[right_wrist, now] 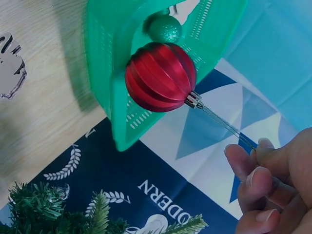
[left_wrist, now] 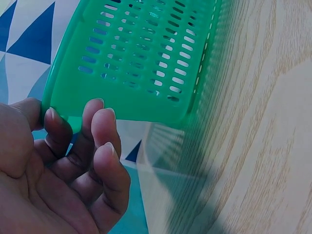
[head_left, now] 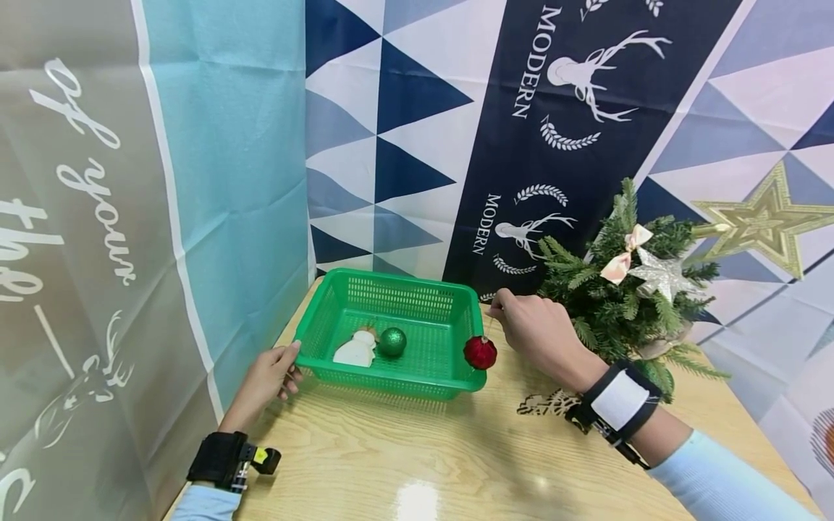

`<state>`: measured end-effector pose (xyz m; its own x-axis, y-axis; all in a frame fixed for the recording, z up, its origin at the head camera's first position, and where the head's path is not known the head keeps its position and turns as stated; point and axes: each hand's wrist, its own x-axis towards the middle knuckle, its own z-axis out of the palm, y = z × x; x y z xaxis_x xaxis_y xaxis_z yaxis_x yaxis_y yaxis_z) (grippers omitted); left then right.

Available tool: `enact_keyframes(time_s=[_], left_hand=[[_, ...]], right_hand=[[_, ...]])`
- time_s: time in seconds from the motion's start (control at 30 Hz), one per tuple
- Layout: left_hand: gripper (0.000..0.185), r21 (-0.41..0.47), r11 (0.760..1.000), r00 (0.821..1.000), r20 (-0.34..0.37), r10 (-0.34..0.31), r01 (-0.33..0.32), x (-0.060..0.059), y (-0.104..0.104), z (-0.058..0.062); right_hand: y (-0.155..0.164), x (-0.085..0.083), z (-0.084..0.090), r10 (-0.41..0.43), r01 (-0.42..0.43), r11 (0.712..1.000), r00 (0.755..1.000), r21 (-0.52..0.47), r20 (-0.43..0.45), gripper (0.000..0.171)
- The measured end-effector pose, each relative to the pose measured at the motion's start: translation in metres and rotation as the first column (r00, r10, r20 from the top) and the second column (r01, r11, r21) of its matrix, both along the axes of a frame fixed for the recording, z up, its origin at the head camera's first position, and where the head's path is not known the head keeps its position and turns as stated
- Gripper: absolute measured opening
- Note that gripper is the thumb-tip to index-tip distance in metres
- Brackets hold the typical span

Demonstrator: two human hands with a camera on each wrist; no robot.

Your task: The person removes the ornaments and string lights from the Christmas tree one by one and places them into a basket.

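Left hand (head_left: 270,376) low at the near-left of the bench (head_left: 417,463), palm toward the green basket (head_left: 391,329). Grip: thumb and curled fingers (left_wrist: 100,131) hold the basket's left rim; only the left wrist view shows that contact.

Right hand (head_left: 537,333) raised above the bench just right of the basket, wrist cocked. Grip: fingertips (right_wrist: 258,168) pinch a thin string. The red bauble (head_left: 480,352) hangs from it at the basket's right outer corner, off the bench.

Right wrist view adds detail: bauble is ribbed, matte red, with a silver cap, and sits against the basket's outer wall.

Inside the basket: green glitter ball (head_left: 392,341) beside a white snowman (head_left: 355,349).

Behind the right hand: small fir tree (head_left: 635,289) with a silver star (head_left: 661,276).
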<state>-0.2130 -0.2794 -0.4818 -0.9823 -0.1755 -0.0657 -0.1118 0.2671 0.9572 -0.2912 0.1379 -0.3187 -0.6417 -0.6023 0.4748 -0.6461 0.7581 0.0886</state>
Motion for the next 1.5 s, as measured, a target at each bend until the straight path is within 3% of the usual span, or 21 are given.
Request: enact_keyframes(time_s=[1.5], left_hand=[[0.056, 0.006, 1.0, 1.0, -0.005, 0.006, -0.006, -0.001, 0.001, -0.003]], right_hand=[[-0.014, -0.003, -0.014, 0.019, -0.019, 0.999, 1.0, -0.031, 0.011, 0.011]])
